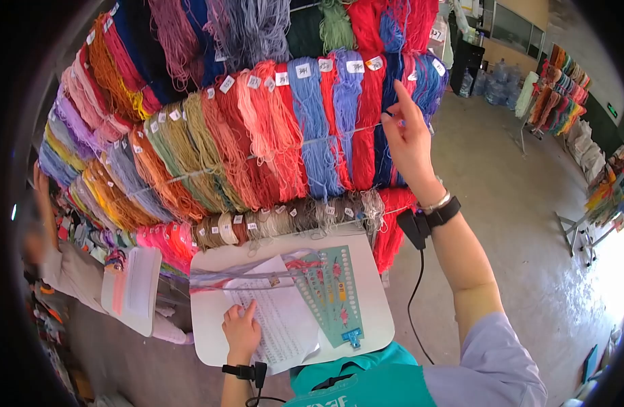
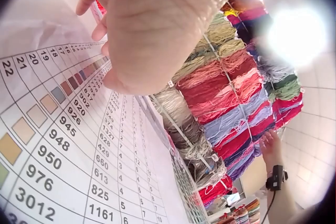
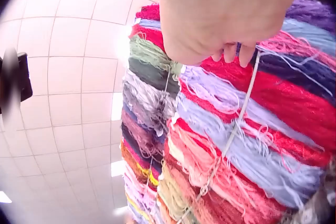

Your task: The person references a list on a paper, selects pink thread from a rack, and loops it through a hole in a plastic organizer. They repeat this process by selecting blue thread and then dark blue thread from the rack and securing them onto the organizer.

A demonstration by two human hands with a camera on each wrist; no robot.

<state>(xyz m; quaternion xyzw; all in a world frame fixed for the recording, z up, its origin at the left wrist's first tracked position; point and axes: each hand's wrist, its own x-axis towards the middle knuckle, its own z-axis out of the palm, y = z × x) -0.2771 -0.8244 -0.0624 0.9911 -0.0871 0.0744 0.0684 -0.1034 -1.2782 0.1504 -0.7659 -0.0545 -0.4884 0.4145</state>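
Observation:
My left hand [image 1: 241,332] rests on a printed sheet [image 1: 278,319], index finger extended onto its rows. In the left wrist view, the chart [image 2: 68,145] shows columns of numbers beside small colour squares. My right hand [image 1: 410,139] is raised to the rack at the upper right, index finger pointing up, close in front of a navy skein [image 1: 382,156] beside a red skein [image 1: 369,129]. The right wrist view puts the bent fingertips [image 3: 245,56] right by the red and navy yarn; the thumb side is hidden there.
A white board [image 1: 210,332] bears the sheet, loose grey and red threads [image 1: 210,278], a green holed card [image 1: 349,292] and a blue clip [image 1: 353,338]. Numbered skeins [image 1: 312,129] hang in tiers ahead. Another person [image 1: 74,271] stands left by a smaller board [image 1: 146,285]. Water bottles [image 1: 502,85] stand behind right.

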